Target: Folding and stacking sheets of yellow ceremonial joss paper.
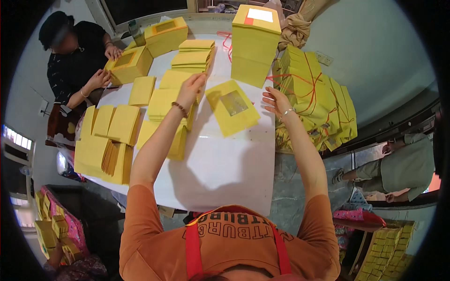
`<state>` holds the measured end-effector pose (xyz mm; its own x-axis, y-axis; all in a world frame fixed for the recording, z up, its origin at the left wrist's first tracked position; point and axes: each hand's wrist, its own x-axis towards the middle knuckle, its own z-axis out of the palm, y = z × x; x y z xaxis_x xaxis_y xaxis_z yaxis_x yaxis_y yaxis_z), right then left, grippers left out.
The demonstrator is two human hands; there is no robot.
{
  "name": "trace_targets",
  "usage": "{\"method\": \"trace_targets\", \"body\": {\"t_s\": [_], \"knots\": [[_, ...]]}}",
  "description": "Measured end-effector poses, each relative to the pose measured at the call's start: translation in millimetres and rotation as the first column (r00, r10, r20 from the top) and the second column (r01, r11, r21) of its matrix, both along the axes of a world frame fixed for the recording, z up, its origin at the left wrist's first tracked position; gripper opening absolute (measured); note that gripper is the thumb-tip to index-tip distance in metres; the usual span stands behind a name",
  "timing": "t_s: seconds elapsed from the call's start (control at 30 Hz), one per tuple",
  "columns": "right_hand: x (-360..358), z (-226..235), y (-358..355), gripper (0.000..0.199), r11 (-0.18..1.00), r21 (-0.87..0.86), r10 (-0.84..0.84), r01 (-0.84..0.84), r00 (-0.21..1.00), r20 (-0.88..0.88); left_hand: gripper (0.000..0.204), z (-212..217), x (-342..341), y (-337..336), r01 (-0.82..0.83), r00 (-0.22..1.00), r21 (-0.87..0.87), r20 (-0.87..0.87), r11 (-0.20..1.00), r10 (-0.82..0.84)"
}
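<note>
Reaching forward over the white worktop (220,164), the person's left hand (191,88) rests fingers-down on a stack of yellow paper sheets (165,104) near the middle of the surface, the fingers curled loosely over the top sheet; whether it has actually pinched a sheet cannot be told from here. The right hand (276,100) hovers with fingers spread and holds nothing, just beside the right edge of a single yellow sheet with a foil square (233,112) that lies alone and tilted toward the worktop's right edge. Much looks done already: fanned piles of yellow sheets (105,140) crowd the left edge, more low stacks (194,56) sit toward the far edge, and a tall block of yellow paper (255,42) stands at the far right corner. Off the right edge, bundles tied with red string (314,98) lean together in a heap. At the far left corner another person (75,61) handles an open yellow box (129,65), with a second yellow box (166,35) just behind it. The near half of the worktop carries no piles, and the untied stacks suggest plenty of sorting is left.
</note>
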<state>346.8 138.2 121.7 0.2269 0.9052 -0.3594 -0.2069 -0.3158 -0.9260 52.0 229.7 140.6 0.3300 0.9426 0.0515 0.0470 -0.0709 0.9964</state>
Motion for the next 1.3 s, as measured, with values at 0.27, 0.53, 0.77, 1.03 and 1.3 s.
{"method": "trace_targets", "body": {"t_s": [0.27, 0.53, 0.77, 1.03, 1.3], "knots": [[68.2, -73.1, 83.6, 0.053, 0.976, -0.033, -0.215, 0.213, 0.950, -0.228, 0.060, -62.8, 98.2, 112.8, -0.120, 0.989, -0.335, -0.124, 0.934, 0.082], [78.7, -89.8, 158.9, 0.077, 0.949, 0.137, -0.248, 0.285, 0.939, -0.239, 0.071, -90.6, 131.5, 195.5, -0.027, 0.993, -0.336, 0.102, 0.942, 0.064], [67.3, -85.1, 199.3, 0.054, 0.944, 0.143, -0.221, 0.297, 0.892, -0.396, 0.065, -110.6, 158.4, 209.9, 0.243, 0.956, -0.547, 0.277, 0.801, -0.101], [69.8, -103.9, 203.2, 0.045, 0.957, 0.133, -0.182, 0.257, 0.892, -0.415, 0.049, -129.4, 138.1, 222.3, 0.297, 0.943, -0.513, 0.289, 0.806, -0.164], [67.3, -73.5, 159.3, 0.063, 0.865, 0.464, -0.237, 0.188, 0.970, 0.049, 0.054, -69.4, 108.8, 189.4, 0.153, 0.984, 0.089, 0.079, 0.984, -0.161]]}}
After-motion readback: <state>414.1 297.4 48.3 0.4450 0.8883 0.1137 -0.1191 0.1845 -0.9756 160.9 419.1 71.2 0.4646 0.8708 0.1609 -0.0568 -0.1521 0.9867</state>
